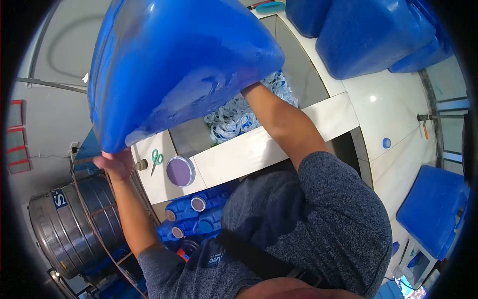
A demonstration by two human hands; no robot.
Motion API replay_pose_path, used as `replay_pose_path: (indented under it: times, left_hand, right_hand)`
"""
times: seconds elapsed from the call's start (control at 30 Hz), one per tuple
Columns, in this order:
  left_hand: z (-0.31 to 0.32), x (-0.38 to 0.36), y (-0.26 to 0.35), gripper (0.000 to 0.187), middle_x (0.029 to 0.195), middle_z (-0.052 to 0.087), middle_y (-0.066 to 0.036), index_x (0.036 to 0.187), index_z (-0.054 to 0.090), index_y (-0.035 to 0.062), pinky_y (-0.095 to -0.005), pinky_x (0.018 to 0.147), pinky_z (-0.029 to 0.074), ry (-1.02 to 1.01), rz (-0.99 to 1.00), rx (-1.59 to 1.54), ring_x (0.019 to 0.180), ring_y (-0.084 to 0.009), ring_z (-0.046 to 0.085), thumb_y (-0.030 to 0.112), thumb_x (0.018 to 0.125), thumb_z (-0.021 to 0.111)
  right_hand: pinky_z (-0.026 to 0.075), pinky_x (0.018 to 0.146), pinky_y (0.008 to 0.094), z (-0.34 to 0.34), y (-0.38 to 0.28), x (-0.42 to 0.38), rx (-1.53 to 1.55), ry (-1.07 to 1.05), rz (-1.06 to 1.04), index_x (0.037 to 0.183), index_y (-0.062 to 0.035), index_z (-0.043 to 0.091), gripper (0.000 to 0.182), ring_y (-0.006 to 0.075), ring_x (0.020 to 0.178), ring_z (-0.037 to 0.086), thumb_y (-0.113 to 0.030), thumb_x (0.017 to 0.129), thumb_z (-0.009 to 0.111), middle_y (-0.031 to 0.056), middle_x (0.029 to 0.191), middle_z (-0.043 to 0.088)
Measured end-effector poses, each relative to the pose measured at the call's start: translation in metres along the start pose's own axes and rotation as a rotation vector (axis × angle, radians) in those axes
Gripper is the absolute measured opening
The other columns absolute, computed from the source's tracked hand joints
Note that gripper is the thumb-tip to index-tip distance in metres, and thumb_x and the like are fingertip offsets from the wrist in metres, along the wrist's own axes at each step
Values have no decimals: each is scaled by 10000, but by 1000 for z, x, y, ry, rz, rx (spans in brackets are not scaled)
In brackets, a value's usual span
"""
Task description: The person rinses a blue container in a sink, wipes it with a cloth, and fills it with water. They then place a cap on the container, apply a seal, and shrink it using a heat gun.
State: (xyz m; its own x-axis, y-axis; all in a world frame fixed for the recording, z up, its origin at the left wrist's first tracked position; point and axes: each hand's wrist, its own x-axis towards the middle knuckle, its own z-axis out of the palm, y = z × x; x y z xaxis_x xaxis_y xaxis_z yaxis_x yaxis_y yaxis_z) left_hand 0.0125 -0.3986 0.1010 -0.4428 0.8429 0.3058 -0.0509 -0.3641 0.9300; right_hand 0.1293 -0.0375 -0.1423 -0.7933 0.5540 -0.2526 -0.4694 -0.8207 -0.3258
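Observation:
A large blue plastic water jug (189, 55) is held up in front of me, tilted, its scuffed underside facing me. My left hand (117, 162) supports its lower left corner, the fingers partly hidden behind the plastic. My right hand (247, 79) is against the lower right side, mostly hidden by the jug. Below it, a sunken basin (308, 74) in the white counter holds a heap of clear and blue plastic seals or strips (234, 122). Green-handled scissors (157, 158) and a round lid with a purple face (180, 171) lie on the counter near my left forearm.
More blue jugs (373, 35) stand on the counter at upper right. Several capped blue containers (199, 212) sit below the front edge. A steel tank (74, 219) is at left. A blue cap (386, 143) and another jug (433, 209) are at right.

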Motion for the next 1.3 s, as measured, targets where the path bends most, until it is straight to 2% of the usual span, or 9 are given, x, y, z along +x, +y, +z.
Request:
replay_pose_path:
  times: [0.07,0.23,0.37,0.47,0.83,1.03,1.1,1.2,1.3]
  left_hand:
    - [-15,6,-18,961,1371,546,-116,1426,451,20,-451,1084,425,539,-270,278,1258,-274,531,534,719,852]
    - [-12,20,-61,777,1225,617,-101,1328,542,9,-368,981,492,315,-102,303,1117,-234,602,60,650,917]
    - [25,57,-103,726,1204,630,-95,1272,558,-26,-356,966,496,236,-88,535,1094,-220,612,81,651,920]
    - [47,80,-154,1120,1344,509,-201,1445,257,-44,-382,1023,473,119,-55,764,1206,-257,553,184,610,968]
    - [73,68,-251,1197,1370,512,-145,1508,204,72,-390,1050,473,-136,-256,427,1256,-261,527,112,585,966]
    - [72,63,-306,891,1360,548,-150,1476,335,60,-393,987,513,-319,-396,743,1181,-258,588,63,734,828]
    - [65,51,-289,826,1354,556,-137,1477,341,67,-379,946,529,-226,-427,730,1141,-232,609,69,784,790]
    - [44,42,-215,708,1246,583,-127,1442,362,80,-331,833,552,493,-498,229,1011,-187,625,174,857,750]
    - [-108,-2,-197,523,1078,574,-156,1315,437,95,-333,743,575,1007,-533,-203,913,-221,631,261,900,708]
  right_hand:
    - [489,699,363,-8,1,3,-15,23,10,1085,-73,694,218,196,795,622,-141,887,633,79,942,696]
    - [494,762,367,-78,-71,-21,-899,177,113,1181,-73,649,298,191,877,616,-130,889,631,90,1020,679]
    - [452,970,409,-39,-184,-90,-1277,563,-320,1366,-60,552,499,242,1169,557,-342,956,586,140,1281,599]
    - [417,1000,367,17,-220,-128,-1025,135,-383,1442,-88,475,782,218,1242,519,-679,931,508,92,1370,565]
    - [355,1126,414,-22,-148,-192,-1469,322,-489,1466,111,292,1008,388,1338,473,-544,841,735,336,1410,466]
    - [247,1164,551,-67,-107,-171,-2004,619,-566,1528,-37,301,899,508,1426,281,-536,871,659,390,1513,282]
    - [205,1156,621,-76,-101,-163,-2293,731,-478,1548,-130,316,839,536,1437,231,-565,890,603,392,1535,234]
    - [192,1156,633,-73,-103,-164,-2289,710,-454,1553,-150,320,820,536,1439,224,-593,908,563,384,1552,201]
    - [184,1160,631,-68,-97,-167,-2302,740,-436,1563,-154,300,813,530,1449,206,-600,924,532,378,1560,185]
